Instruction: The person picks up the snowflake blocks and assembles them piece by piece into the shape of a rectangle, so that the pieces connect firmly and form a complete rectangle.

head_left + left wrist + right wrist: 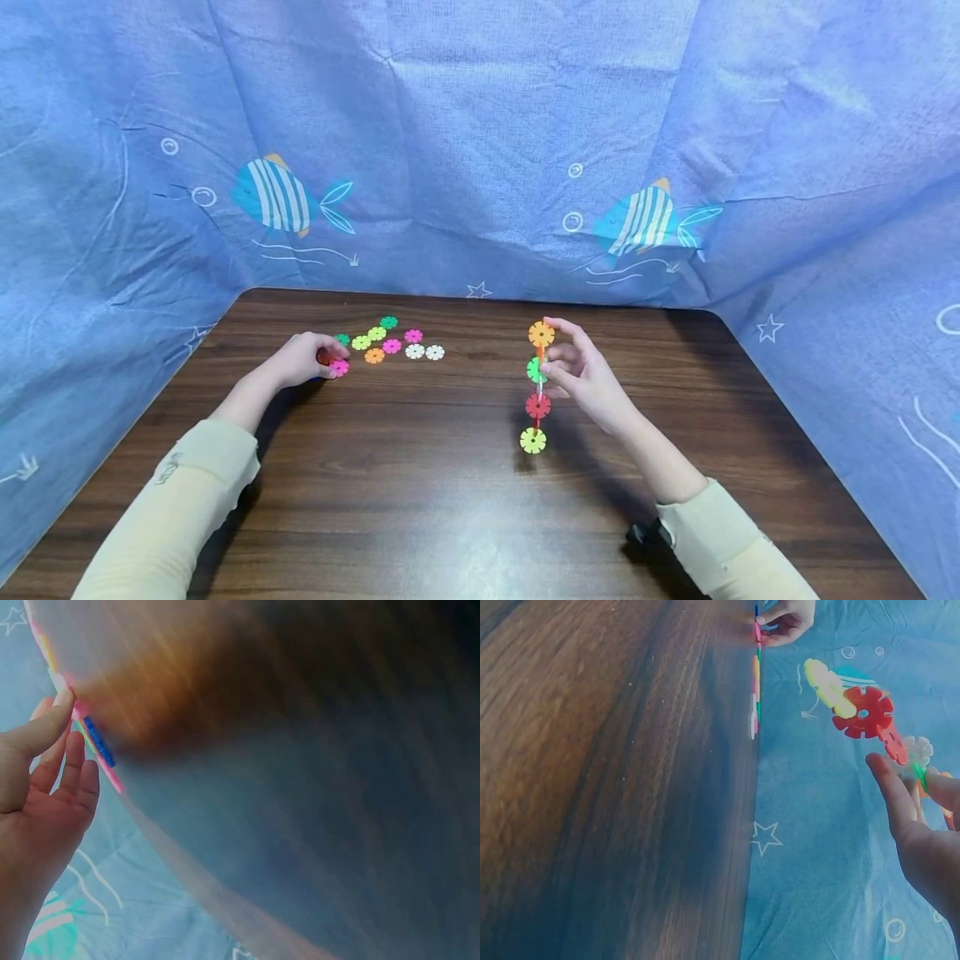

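My right hand (588,379) holds an upright chain of interlocking snowflake discs off the table. From top to bottom it shows an orange disc (541,334), a green disc (535,370), a whitish disc edge-on, a red disc (537,407) and a yellow disc (533,441). Thumb and fingers grip the chain around its green part; the right wrist view shows the red disc (863,712) and the yellow disc (829,688) sticking out past them. At the left, my left hand (306,360) pinches a pink disc (339,367) low over the tabletop. A blue disc (99,741) lies just beside its fingers.
Several loose discs lie right of the left hand, among them a dark green disc (388,322), an orange disc (374,356) and a white disc (435,352). The brown wooden table (390,483) ends at a blue fish-print curtain (465,167).
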Available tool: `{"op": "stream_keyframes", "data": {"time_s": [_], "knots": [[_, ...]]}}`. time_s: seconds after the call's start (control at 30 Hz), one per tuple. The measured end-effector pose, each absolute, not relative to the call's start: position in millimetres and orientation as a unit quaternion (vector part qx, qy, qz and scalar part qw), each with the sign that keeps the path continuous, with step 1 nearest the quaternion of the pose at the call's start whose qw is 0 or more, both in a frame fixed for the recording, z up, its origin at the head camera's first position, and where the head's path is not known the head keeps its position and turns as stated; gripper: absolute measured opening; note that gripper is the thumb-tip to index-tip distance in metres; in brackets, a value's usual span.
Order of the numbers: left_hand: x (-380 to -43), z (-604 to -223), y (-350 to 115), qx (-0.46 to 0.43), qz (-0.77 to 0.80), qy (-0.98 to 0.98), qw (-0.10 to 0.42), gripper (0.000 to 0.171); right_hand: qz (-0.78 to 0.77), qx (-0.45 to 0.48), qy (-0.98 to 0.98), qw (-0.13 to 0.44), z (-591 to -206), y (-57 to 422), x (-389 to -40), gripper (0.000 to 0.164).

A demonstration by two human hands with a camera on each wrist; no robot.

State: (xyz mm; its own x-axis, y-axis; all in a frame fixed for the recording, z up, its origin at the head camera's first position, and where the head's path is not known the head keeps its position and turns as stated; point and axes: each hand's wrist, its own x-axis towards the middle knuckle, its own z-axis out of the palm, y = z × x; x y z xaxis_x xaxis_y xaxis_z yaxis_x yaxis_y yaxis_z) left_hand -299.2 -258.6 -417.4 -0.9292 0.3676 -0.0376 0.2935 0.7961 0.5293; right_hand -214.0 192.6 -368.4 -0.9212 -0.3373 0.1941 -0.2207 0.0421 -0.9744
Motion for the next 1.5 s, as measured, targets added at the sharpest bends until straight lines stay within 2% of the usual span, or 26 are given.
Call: {"op": "stream_keyframes", "data": {"time_s": [0.2,0.4,0.57,0.97,1.23,1.5], "knots": [[-298,-414,-260,0.167,0.286,0.941,0.063,0.015,-0.662,-0.194,0.723,0.044,-368,192,-213,0.064],[-295,-410,-259,0.172,0.297,0.936,0.078,0.009,-0.669,-0.197,0.715,0.044,-367,192,-213,0.065],[-294,-401,-250,0.17,0.31,0.934,0.058,0.007,-0.671,-0.205,0.71,0.05,-369,193,-213,0.062],[-279,-374,-207,0.19,0.356,0.915,-0.013,0.007,-0.685,-0.214,0.694,0.059,-369,189,-214,0.054],[-263,-355,-177,0.19,0.385,0.902,-0.038,0.01,-0.677,-0.189,0.711,0.035,-372,184,-216,0.04],[-249,-343,-147,0.177,0.442,0.878,-0.052,0.013,-0.681,-0.177,0.71,0.024,-370,179,-215,0.038]]}}
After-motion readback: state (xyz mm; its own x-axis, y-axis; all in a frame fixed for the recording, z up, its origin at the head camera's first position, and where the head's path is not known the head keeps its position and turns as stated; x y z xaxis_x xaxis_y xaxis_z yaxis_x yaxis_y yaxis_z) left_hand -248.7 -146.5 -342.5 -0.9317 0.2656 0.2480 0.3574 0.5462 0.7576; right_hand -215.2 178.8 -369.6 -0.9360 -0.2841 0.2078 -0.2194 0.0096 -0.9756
